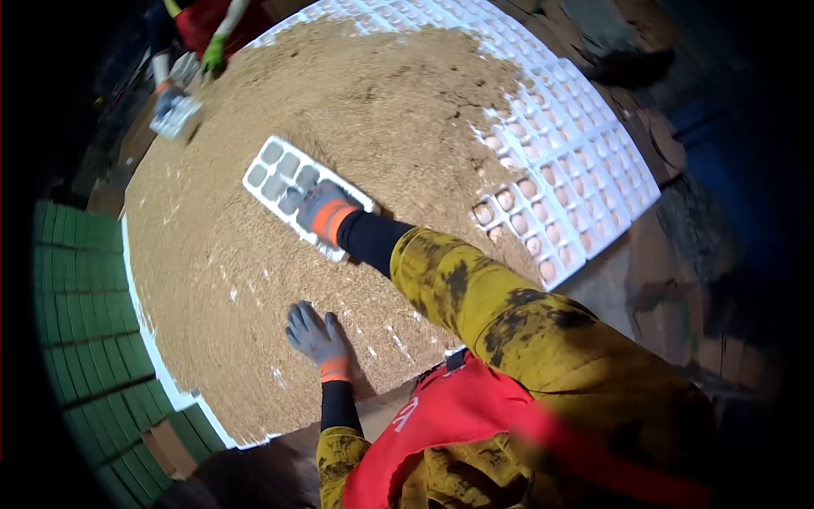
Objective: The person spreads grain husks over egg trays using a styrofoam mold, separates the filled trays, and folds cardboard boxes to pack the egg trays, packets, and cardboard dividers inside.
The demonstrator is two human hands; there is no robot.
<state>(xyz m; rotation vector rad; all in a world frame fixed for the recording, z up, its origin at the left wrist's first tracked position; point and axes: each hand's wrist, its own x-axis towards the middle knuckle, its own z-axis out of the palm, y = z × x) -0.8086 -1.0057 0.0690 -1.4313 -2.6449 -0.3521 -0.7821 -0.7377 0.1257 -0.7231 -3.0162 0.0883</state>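
Note:
My right hand, in a grey glove with an orange cuff, grips a white two-row tray by its right-hand half. Rounded grey hollows show along the tray; its other end is under my hand. The tray rests on or just above a layer of tan, husk-like loose material. Nearer to me, my left hand lies flat on that layer, fingers stretched and holding nothing. To the right, white egg trays hold rows of brownish eggs, some partly covered by the loose material.
At the far left, another person's gloved hand holds a white block-like piece, blurred. That person's other hand wears a green glove. Stacked green cartons line the left edge. Cardboard stands by the lower left corner.

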